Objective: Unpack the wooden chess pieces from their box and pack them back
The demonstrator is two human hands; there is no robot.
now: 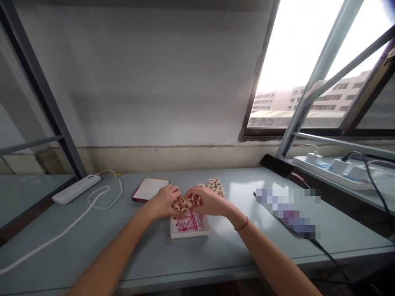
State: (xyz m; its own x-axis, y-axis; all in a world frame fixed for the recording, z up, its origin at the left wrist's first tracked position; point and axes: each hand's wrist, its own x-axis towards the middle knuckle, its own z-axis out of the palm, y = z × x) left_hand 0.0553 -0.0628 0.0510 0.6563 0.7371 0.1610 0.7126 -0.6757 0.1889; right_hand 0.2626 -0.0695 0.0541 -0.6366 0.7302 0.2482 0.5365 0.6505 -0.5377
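Observation:
Round, pale Chinese chess pieces with dark characters are bunched at the far part of a shallow white box. Pink-red lines cover the box's inner floor. My left hand curls around the left side of this bunch, fingers pressed against the pieces. From the right, my right hand has its thumb and fingers closed on a piece at the bunch's edge, and another piece shows within its curled fingers. Behind my right hand, more Chinese chess pieces stand grouped on the table, partly hidden by it.
A box lid, white inside with a dark red edge, lies behind my left forearm. At left is a white power strip with its cord. A phone, a blurred-out flat device and another power strip lie rightward.

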